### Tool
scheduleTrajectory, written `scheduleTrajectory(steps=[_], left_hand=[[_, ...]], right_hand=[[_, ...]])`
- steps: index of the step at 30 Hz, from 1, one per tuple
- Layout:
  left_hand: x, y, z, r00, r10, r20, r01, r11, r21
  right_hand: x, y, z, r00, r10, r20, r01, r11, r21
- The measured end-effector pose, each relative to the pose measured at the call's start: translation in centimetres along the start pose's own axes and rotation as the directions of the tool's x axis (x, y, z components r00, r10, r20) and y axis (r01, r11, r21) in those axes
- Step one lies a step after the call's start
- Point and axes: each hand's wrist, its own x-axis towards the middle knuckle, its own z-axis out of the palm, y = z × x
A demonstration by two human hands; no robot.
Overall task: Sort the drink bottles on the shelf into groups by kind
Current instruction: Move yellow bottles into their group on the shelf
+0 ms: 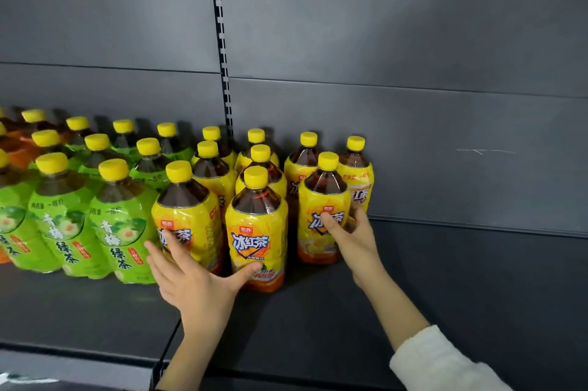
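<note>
- A white sleeve (445, 362) comes in at 5 o'clock and covers the right forearm; the left forearm, at 6 o'clock, is bare.
- Both arms reach over the dark shelf (445, 279) toward 12 o'clock.
- The left hand (194, 282) is spread wide. Its fingers lie straight against the front of the left yellow bottle (187, 209), and its thumb touches the base of the middle yellow bottle (256, 222), just at 3 o'clock of it.
- The right hand (353, 239) grips the right yellow bottle (321, 196), with the thumb on the label front and the fingers curled round its far side.
- That bottle stands upright on the shelf, at 3 o'clock of the middle one, with a small gap between them.
- More yellow bottles (211, 168) stand in rows behind these three, toward 12 o'clock, all capped in yellow.
- Green bottles (121, 219) stand packed at 9 o'clock of the yellow group, the nearest one just beside the left yellow bottle.
- Orange bottles (16, 155) show at the far 9 o'clock edge, partly cut off.
- A slotted upright (222, 56) runs up the grey back wall (413, 40) at 12 o'clock.
</note>
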Motion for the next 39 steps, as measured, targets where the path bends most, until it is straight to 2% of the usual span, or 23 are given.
scheduleTrajectory(steps=[5, 10, 14, 15, 18, 20, 24, 30, 33, 35, 37, 39], left_hand=[[0.1, -0.5, 0.3, 0.999, 0.04, 0.017, -0.039, 0.997, -0.069], [0.0, -0.5, -0.1, 0.998, 0.055, 0.01, -0.054, 0.994, -0.097], [0.0, -1.3, -0.7, 0.996, 0.089, -0.028, -0.091, 0.988, -0.127], [0.1, -1.5, -1.0, 0.995, 0.085, -0.046, -0.092, 0.983, -0.159], [0.7, -2.6, -2.2, 0.997, 0.025, -0.071, -0.042, 0.965, -0.26], [1.3, -3.4, -2.8, 0.99, 0.001, -0.139, -0.031, 0.976, -0.217], [2.6, -5.0, -4.1, 0.965, -0.011, -0.264, -0.02, 0.993, -0.117], [4.0, -6.0, -4.8, 0.996, -0.032, -0.08, 0.018, 0.986, -0.166], [4.0, -6.3, -4.8, 0.998, -0.028, -0.059, 0.018, 0.987, -0.163], [3.9, -6.5, -4.7, 0.997, -0.07, -0.043, 0.061, 0.983, -0.174], [3.9, -6.5, -4.7, 0.995, -0.098, -0.013, 0.094, 0.977, -0.193], [4.0, -6.4, -4.7, 0.993, -0.117, 0.017, 0.118, 0.97, -0.215]], right_hand=[[-0.2, -0.5, 3.1, 0.996, -0.078, -0.045, 0.076, 0.997, -0.032], [-0.4, -1.0, 2.8, 0.997, -0.062, -0.034, 0.059, 0.994, -0.097], [-3.1, -1.5, 2.4, 0.948, -0.239, -0.21, 0.204, 0.963, -0.177], [-4.1, -1.5, 2.6, 0.947, -0.265, -0.183, 0.236, 0.958, -0.164], [-6.2, -0.9, 4.2, 0.979, -0.162, 0.126, 0.178, 0.976, -0.127], [-6.7, 0.1, 5.5, 0.971, -0.103, 0.216, 0.132, 0.983, -0.128], [-6.5, 0.4, 7.2, 0.974, -0.118, 0.194, 0.146, 0.98, -0.137], [-6.3, 0.8, 8.6, 0.973, -0.148, 0.176, 0.176, 0.972, -0.155], [-6.3, 0.7, 8.1, 0.969, -0.151, 0.196, 0.185, 0.968, -0.17], [-6.0, 0.3, 7.3, 0.979, -0.162, 0.121, 0.174, 0.98, -0.1], [-5.2, -0.5, 5.6, 0.982, -0.162, -0.098, 0.166, 0.985, 0.041], [-3.3, -1.1, 3.4, 0.929, -0.107, -0.355, 0.161, 0.979, 0.127]])
